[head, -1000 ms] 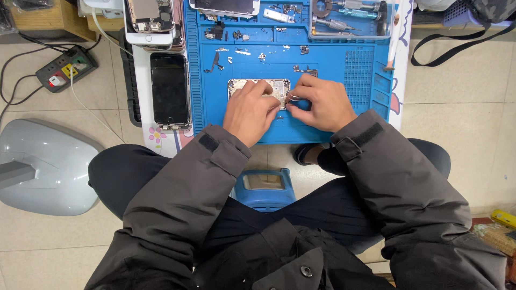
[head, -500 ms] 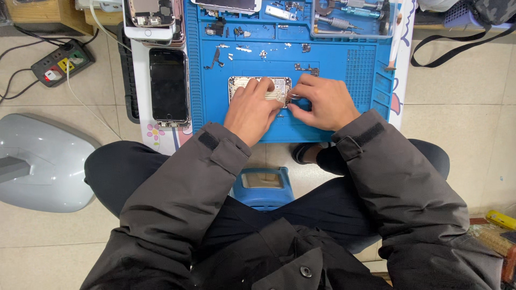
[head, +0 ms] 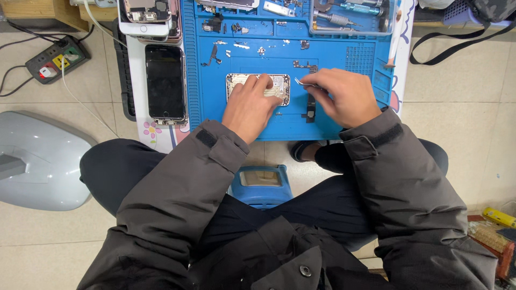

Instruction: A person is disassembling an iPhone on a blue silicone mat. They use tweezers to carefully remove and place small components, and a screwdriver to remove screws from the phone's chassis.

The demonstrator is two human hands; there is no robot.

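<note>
1. Two bare hands over a blue work mat [head: 344,126] on a low tabletop, seen from above, dark padded sleeves running back toward the near edge.
2. Left hand [head: 248,104] laid flat on an opened phone shell [head: 279,86], fingers [head: 263,83] close together and pressing down on its pale metal inside (no grip around it, just weight from above).
3. Phone shell near the middle of the mat, lying flat, long side left to right, mostly covered by that hand.
4. Right hand [head: 341,94] just right of the shell, fingers bunched and pinching thin metal tweezers [head: 300,81], tips pointing left toward the shell's right end; cannot tell whether the tips touch it.
5. Small dark flex part [head: 310,107] lying on the mat between the two hands, slightly nearer than the shell.
6. Scattered tiny screws and parts [head: 236,45] on the far half of the mat, well apart from the hands.
7. Clear tray of tools [head: 349,16] at the far right corner of the mat.
8. Black-screened phone [head: 165,80] face up on a white board left of the mat, another opened phone [head: 148,13] beyond it.
9. Power strip [head: 54,59] on the tiled floor at far left, grey rounded housing [head: 37,161] nearer, also left.
10. Blue stool [head: 263,185] showing between the knees (partly hidden by the legs).
</note>
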